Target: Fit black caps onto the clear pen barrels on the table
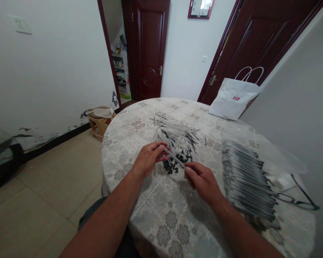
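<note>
Between my two hands is a slim, pale grey pen (pixel 174 156), slanting down to the right over the table. My left hand (pixel 150 157) pinches its upper end, with some fingers stretched out. The lower end is in the closed thumb and fingers of my right hand (pixel 200 178). Just beneath the pen lies a heap of small black plastic pieces (pixel 172 167), partly covered by my left hand. Behind them spreads a loose pile of thin white and black pen parts (pixel 174 132). To the right, many similar grey pens (pixel 246 179) lie side by side in a stack.
The round table has a patterned cloth (pixel 172 233). Eyeglasses (pixel 298 202) lie right of the stacked pens, near a clear plastic bag (pixel 288 157). A white paper bag (pixel 234 98) stands at the back right. A wooden stool (pixel 98 123) is on the floor to the left.
</note>
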A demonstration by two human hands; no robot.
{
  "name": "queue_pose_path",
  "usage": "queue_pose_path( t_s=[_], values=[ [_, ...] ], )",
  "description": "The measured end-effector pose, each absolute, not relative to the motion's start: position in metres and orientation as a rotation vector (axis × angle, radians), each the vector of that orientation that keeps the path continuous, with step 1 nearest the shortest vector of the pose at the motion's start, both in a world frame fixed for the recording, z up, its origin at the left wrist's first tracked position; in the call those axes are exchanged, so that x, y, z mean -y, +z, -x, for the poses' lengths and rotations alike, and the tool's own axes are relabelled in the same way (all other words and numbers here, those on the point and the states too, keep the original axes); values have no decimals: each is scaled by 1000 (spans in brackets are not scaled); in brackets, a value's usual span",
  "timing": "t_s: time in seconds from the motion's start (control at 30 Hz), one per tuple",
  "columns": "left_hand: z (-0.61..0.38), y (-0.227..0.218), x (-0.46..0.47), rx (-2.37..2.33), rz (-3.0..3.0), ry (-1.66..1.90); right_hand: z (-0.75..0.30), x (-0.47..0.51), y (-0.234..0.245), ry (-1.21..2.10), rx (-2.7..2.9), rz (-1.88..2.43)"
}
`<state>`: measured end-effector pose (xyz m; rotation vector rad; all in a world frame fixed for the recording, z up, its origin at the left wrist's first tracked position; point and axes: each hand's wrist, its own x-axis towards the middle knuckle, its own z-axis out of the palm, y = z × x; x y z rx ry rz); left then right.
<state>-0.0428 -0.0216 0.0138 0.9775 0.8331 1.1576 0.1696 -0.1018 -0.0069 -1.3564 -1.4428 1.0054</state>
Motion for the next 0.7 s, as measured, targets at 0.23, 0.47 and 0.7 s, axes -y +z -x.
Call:
queue_pose_path(
  t_s=[0.23,0.47,0.7],
  values=[
    [43,11,19,-895,-1050,1122,-167,95,5,1415,1188,1293],
    [42,14,22,-830,-1337,921,-169,106,33,562,1945,1465],
    [40,9,21,-873,-1337,903,-222,120,80,113,2292,1794]
  ],
)
